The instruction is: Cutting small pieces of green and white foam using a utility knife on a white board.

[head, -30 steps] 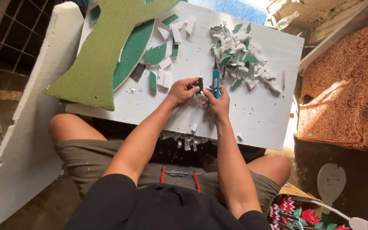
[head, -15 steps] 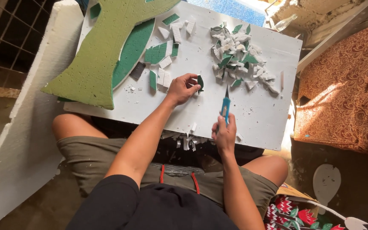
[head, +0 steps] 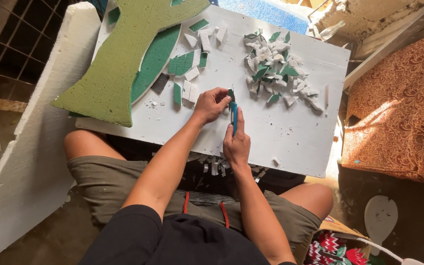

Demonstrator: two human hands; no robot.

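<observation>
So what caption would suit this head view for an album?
Left hand pinches a small foam piece; right hand holds a blue utility knife over the white board.

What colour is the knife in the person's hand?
Blue. The knife, held in the right hand, shows best in the head view.

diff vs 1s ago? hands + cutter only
The right hand with the blue cutter pulled back toward the body half a second ago, then came forward again; the blade tip now meets the small green piece pinched in the left hand. The left hand kept its hold and barely shifted. The white board, scrap pile and green foam shape stayed put.
</observation>
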